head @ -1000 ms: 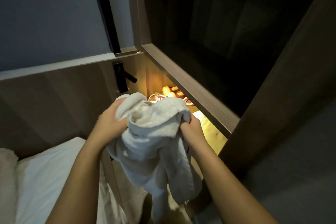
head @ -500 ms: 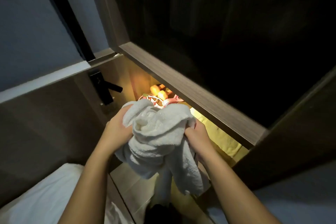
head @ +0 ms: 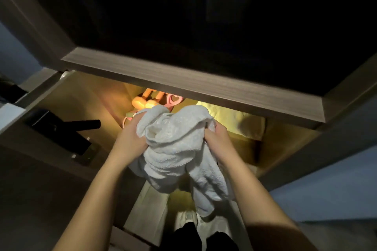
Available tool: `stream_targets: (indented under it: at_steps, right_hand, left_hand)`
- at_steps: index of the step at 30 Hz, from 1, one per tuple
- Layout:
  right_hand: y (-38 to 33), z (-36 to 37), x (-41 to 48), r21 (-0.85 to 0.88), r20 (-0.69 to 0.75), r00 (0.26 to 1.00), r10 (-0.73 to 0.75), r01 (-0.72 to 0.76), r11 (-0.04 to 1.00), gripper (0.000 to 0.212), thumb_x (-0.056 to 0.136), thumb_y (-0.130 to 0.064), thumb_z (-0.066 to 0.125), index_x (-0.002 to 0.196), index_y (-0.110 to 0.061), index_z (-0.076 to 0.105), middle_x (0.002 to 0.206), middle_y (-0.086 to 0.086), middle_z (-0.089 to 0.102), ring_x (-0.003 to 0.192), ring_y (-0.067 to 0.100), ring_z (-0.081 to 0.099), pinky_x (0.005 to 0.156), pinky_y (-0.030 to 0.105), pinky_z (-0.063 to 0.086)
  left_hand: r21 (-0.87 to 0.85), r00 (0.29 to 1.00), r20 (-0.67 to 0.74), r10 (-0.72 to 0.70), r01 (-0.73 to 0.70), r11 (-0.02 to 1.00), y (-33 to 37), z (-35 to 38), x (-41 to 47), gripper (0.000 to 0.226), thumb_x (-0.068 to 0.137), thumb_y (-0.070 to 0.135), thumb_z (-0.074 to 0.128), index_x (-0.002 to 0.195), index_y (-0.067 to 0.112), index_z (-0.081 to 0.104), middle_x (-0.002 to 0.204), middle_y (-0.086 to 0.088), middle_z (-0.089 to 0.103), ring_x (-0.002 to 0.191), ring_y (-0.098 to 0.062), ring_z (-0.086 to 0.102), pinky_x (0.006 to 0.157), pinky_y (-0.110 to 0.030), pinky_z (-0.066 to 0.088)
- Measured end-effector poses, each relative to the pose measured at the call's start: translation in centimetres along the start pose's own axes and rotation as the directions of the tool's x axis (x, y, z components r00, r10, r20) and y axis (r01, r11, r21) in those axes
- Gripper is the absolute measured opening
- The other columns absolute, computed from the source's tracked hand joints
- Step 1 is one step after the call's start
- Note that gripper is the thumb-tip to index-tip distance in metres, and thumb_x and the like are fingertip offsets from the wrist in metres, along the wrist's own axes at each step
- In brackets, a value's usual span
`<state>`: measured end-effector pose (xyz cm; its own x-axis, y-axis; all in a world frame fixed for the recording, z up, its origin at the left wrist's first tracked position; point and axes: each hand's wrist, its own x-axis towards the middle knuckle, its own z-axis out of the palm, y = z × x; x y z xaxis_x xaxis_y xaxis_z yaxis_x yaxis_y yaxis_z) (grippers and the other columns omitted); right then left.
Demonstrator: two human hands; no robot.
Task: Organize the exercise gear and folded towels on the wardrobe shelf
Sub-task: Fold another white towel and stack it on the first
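The wardrobe [head: 204, 79] stands open in front of you. Its upper section is too dark to read, and below the wooden crossboard is a warmly lit shelf [head: 285, 140].

The white towel [head: 177, 144] is not on that shelf yet. You hold it in the air just off the shelf's front edge, bunched into a loose wad, with one long tail hanging down on the right. It looks like thick terry, so expect it to be soft, light and limp. It should not slip, but it won't keep any shape by itself. To fold it, find two corners or one straight edge rather than gripping the bulk, and gather the tail before you lay it in.

A yellow folded towel [head: 230, 116] lies toward the right of the shelf, reaching to the back.

Your left hand [head: 130, 138] is curled around the left side of the wad. Your right hand [head: 218, 140] clutches the right side, fingers sunk into the pile.

In the shelf's back left corner sit orange dumbbells [head: 142, 102] and, beside them, a pink piece with a heart cut-out [head: 174, 99]. They look rigid and probably heavier than the towel. How they touch is unclear.
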<state>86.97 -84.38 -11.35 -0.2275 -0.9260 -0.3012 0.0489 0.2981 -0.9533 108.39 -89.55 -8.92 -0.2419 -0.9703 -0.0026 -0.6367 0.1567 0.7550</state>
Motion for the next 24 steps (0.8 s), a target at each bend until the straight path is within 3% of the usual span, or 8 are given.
stream_targets:
  at_steps: [3,6,11,14,17,20,22,24]
  right_hand:
    - [2.9,0.6,-0.2,0.006,-0.019,0.999,-0.029,0.029,1.000,0.020,0.090,-0.025,0.060,0.101,-0.040,0.068,0.102,-0.012,0.073,0.101,0.016,0.066,0.091,0.043,0.054]
    - [6.5,1.1,-0.4,-0.043,-0.019,0.997,-0.079,0.078,0.996,0.018,0.092,-0.025,0.059,0.105,-0.033,0.068,0.099,-0.009,0.073,0.096,0.015,0.067,0.082,0.034,0.055]
    - [11.7,2.0,-0.7,-0.169,-0.039,0.962,-0.270,0.260,0.951,0.019,0.093,-0.018,0.053,0.102,-0.024,0.068,0.094,-0.005,0.072,0.088,0.009,0.066,0.061,0.014,0.048]
    - [13.2,3.2,-2.3,-0.127,-0.040,0.933,-0.359,0.351,0.928,0.019,0.093,-0.021,0.051,0.096,-0.026,0.069,0.088,-0.006,0.074,0.083,0.008,0.070,0.063,0.021,0.053]
    - [11.5,3.8,-5.0,-0.143,-0.014,0.933,-0.361,0.355,0.924,0.023,0.093,-0.023,0.047,0.105,-0.025,0.067,0.097,-0.002,0.074,0.093,0.015,0.070,0.077,0.032,0.057]
    - [8.0,3.2,-7.6,-0.334,-0.068,0.899,-0.433,0.389,0.859,0.026,0.093,-0.009,0.045,0.103,-0.014,0.068,0.105,0.003,0.070,0.097,0.019,0.064,0.079,0.031,0.051]
    - [5.4,2.5,-8.8,-0.507,-0.095,0.856,-0.508,0.398,0.765,0.025,0.089,0.000,0.043,0.093,-0.009,0.067,0.094,0.007,0.066,0.082,0.018,0.057,0.066,0.027,0.044]
    - [3.2,1.8,-9.7,-0.602,-0.101,0.815,-0.571,0.407,0.687,0.024,0.088,0.000,0.042,0.084,-0.012,0.063,0.084,0.010,0.065,0.074,0.022,0.056,0.066,0.031,0.047]
  left_hand:
    - [-0.039,1.000,-0.010,0.007,-0.007,0.999,-3.1,2.0,-0.6,0.026,0.094,0.040,0.061,0.106,0.058,0.046,0.103,0.039,0.049,0.094,0.009,0.051,0.081,-0.016,0.036]
    - [-0.062,0.997,-0.057,0.057,-0.061,0.996,-6.5,4.1,-1.8,0.025,0.095,0.043,0.057,0.111,0.057,0.044,0.101,0.039,0.046,0.087,0.020,0.046,0.075,-0.009,0.032]
    - [-0.065,0.968,-0.166,0.187,-0.200,0.978,-11.5,6.3,-4.7,0.033,0.093,0.052,0.053,0.124,0.051,0.045,0.115,0.030,0.050,0.097,0.004,0.052,0.081,-0.024,0.040]
    - [-0.079,0.926,-0.259,0.274,-0.303,0.950,-12.4,5.4,-6.4,0.041,0.081,0.060,0.049,0.120,0.048,0.048,0.128,0.019,0.054,0.110,-0.014,0.055,0.095,-0.038,0.044]
    - [-0.142,0.926,-0.320,0.198,-0.254,0.957,-11.1,2.9,-7.3,0.037,0.083,0.052,0.057,0.118,0.044,0.050,0.112,0.022,0.060,0.108,-0.018,0.059,0.095,-0.042,0.048]
    - [-0.252,0.923,-0.370,0.109,-0.212,0.944,-8.9,-0.1,-7.9,0.035,0.077,0.051,0.063,0.110,0.049,0.053,0.098,0.027,0.059,0.102,-0.014,0.060,0.088,-0.038,0.051]
    - [-0.358,0.910,-0.405,0.084,-0.243,0.902,-7.8,-1.6,-7.7,0.028,0.074,0.049,0.065,0.096,0.059,0.054,0.095,0.025,0.062,0.097,-0.011,0.061,0.083,-0.036,0.052]
    - [-0.413,0.885,-0.454,0.105,-0.313,0.855,-6.9,-2.5,-7.4,0.028,0.072,0.046,0.066,0.081,0.069,0.052,0.088,0.027,0.062,0.091,-0.008,0.059,0.073,-0.030,0.050]
